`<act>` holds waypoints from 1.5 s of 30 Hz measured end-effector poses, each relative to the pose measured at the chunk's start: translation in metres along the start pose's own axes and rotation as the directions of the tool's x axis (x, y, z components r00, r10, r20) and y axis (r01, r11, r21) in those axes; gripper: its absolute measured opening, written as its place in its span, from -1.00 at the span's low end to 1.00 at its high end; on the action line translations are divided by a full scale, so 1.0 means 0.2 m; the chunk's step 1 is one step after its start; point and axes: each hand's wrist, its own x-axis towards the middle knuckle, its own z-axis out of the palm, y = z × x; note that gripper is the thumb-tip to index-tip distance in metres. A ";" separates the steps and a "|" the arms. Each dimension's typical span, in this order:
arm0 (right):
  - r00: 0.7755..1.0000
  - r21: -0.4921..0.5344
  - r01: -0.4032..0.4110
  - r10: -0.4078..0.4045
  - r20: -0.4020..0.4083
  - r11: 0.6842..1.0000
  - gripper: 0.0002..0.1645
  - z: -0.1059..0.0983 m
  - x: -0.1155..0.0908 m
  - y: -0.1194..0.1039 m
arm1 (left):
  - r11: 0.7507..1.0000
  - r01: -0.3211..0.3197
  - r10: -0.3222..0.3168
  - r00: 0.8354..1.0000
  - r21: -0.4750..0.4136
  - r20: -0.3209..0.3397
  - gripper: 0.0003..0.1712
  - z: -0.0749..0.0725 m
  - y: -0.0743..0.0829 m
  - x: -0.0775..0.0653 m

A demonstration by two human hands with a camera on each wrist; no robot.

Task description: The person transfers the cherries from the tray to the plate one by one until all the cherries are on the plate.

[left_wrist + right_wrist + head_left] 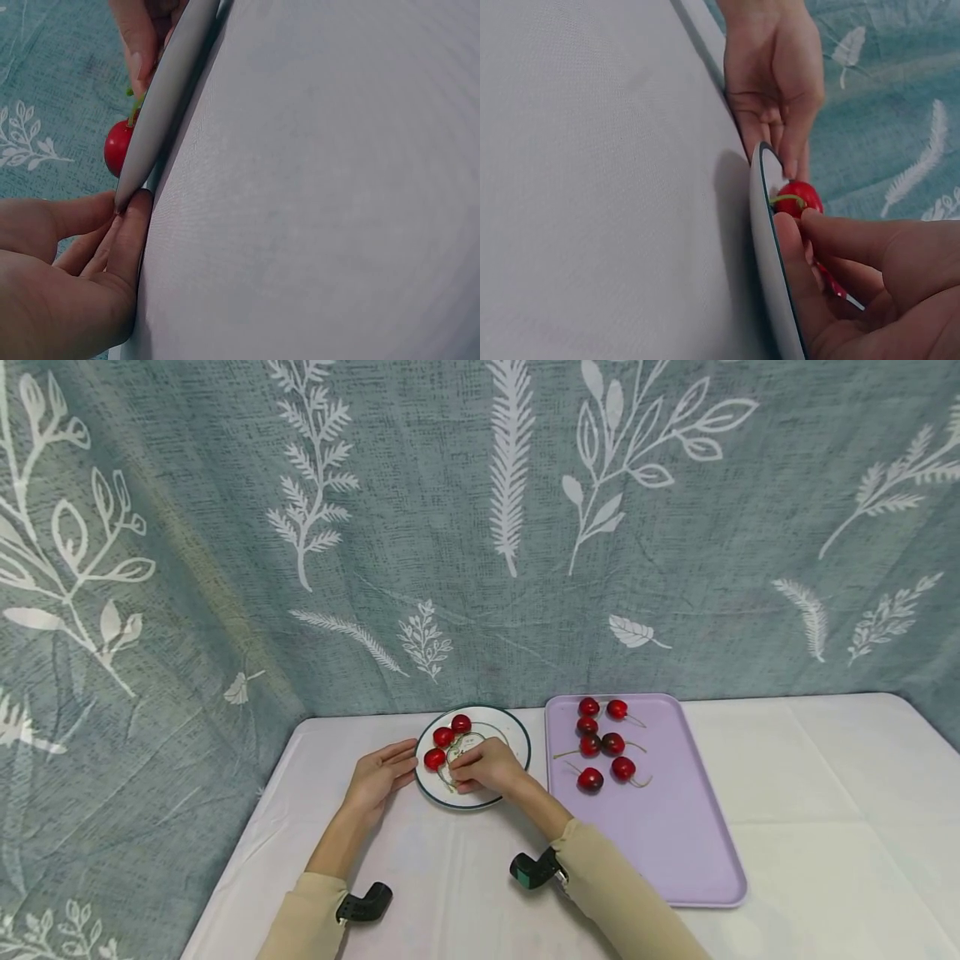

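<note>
A white plate (501, 795) with a dark rim holds three visible red cherries, one (461, 723) at the back and another (443, 737) just before it. The left hand (379, 777) grips the plate's left edge; in the left wrist view the thumb is above the rim and fingers are below. Over the plate's middle, the right hand (487, 766) has curled fingers. Its thumb and index tips (810, 222) pinch at the stem end of the front-left cherry (434, 760). The right wrist view shows that cherry (801, 196) with its green stem; the hand covers part of the plate.
A lilac tray (645, 852) lies to the right of the plate, with several stemmed cherries (590, 779) in its far half. A white cloth (450, 877) covers the table. Behind it hangs a blue-green curtain (435, 543) with white leaf prints.
</note>
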 end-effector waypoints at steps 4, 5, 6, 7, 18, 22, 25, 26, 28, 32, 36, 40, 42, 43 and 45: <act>1.000 0.009 0.001 -0.001 0.003 1.000 -0.81 0.00 0.00 0.00 | 1.000 -0.012 0.012 1.000 -0.006 0.004 -0.49 0.00 0.00 0.00; 1.000 0.011 0.000 0.000 0.004 1.000 -0.81 -0.01 0.00 0.00 | 1.000 -0.014 0.014 1.000 -0.007 0.002 -0.49 0.00 0.00 0.00; 1.000 0.015 -0.004 0.003 0.005 1.000 -0.81 -0.01 0.00 0.00 | 1.000 -0.016 0.016 1.000 -0.007 0.003 -0.49 0.00 0.00 0.00; 1.000 0.018 -0.006 0.006 0.006 1.000 -0.81 -0.01 0.00 0.00 | 1.000 -0.017 0.017 1.000 -0.007 0.002 -0.49 0.00 0.00 0.00; 1.000 -0.063 0.007 -0.008 -0.009 0.998 -0.82 -0.04 -0.02 -0.07 | 1.000 -0.015 0.015 1.000 -0.006 -0.010 -0.49 0.00 0.00 -0.01; 0.999 -0.183 0.046 -0.048 -0.007 0.982 -0.81 -0.08 -0.03 -0.12 | 1.000 -0.011 0.010 1.000 -0.005 -0.014 -0.48 0.00 0.00 -0.01; 0.996 -0.300 0.086 -0.089 0.003 0.950 -0.79 -0.14 -0.04 -0.16 | 1.000 -0.004 0.004 1.000 -0.004 -0.021 -0.48 0.00 0.00 -0.01; 0.995 -0.328 0.093 -0.096 0.006 0.940 -0.78 -0.17 -0.04 -0.17 | 1.000 -0.002 0.002 1.000 -0.004 -0.024 -0.49 0.00 0.00 -0.01; 0.994 -0.371 0.101 -0.108 0.004 0.923 -0.75 -0.23 -0.06 -0.20 | 1.000 -0.001 0.001 1.000 -0.006 -0.022 -0.49 0.01 0.00 -0.01; 0.995 -0.410 0.077 -0.098 -0.029 0.909 -0.71 -0.37 -0.09 -0.26 | 1.000 -0.002 0.002 1.000 -0.008 -0.019 -0.48 0.01 0.00 -0.01; 0.993 -0.400 0.047 -0.086 -0.082 0.916 -0.66 -0.53 -0.10 -0.29 | 1.000 0.001 -0.001 1.000 -0.007 -0.031 -0.49 0.01 0.01 -0.01; 0.985 -0.409 0.006 -0.076 -0.155 0.913 -0.62 -0.71 -0.11 -0.28 | 1.000 -0.006 0.005 1.000 -0.007 -0.028 -0.49 0.01 0.01 -0.01; 0.975 -0.464 -0.014 -0.092 -0.204 0.886 -0.62 -0.79 -0.12 -0.25 | 1.000 -0.007 0.007 1.000 -0.007 -0.028 -0.49 0.02 0.01 -0.02; 0.967 -0.499 -0.028 -0.103 -0.233 0.866 -0.62 -0.84 -0.13 -0.23 | 1.000 -0.007 0.007 1.000 -0.007 -0.028 -0.49 0.02 0.00 -0.02; 0.948 -0.557 -0.046 -0.139 -0.285 0.829 -0.63 -0.91 -0.14 -0.20 | 1.000 -0.006 0.005 0.999 -0.008 -0.032 -0.49 0.02 0.00 -0.02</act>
